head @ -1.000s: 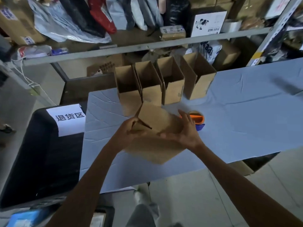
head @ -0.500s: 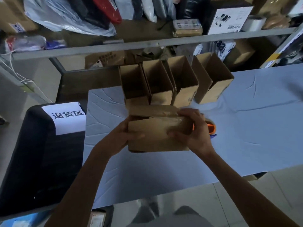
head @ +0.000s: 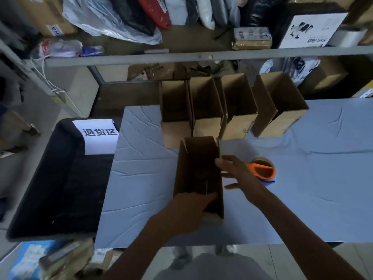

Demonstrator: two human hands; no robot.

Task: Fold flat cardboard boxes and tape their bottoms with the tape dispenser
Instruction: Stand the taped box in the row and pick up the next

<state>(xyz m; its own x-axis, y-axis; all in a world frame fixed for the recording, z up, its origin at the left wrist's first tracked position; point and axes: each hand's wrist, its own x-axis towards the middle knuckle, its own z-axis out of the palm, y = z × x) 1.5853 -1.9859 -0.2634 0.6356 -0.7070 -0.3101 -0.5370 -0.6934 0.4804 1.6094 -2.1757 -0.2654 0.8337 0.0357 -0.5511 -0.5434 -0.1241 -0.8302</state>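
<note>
The cardboard box [head: 198, 156] stands mouth-up on the worktop [head: 141, 178] between the grips: right grip [head: 238, 174] spread against its wall, left grip [head: 187, 209] over its near rim (pinching or not, unclear). Likely being set down; next, push it ahead to the standing boxes [head: 207, 110].

Overall light: dim, flat and bluish; you get no hard glare anywhere.
Brightest areas: the pale blue table cloth [head: 302, 199] and the white sign [head: 99, 136] catch the most light.
Shadows: the near box [head: 198, 168] is almost black inside, and the black bin [head: 60, 188] loses all detail.
Blur: your left hand [head: 189, 209] is smeared, your right hand [head: 236, 174] soft-edged.
Distortion: the wide lens fans the back row of boxes [head: 238, 110] outward and tilts the shelf post [head: 30, 73].
Corners: the clutter at your lower left is soft and stretched.
</note>
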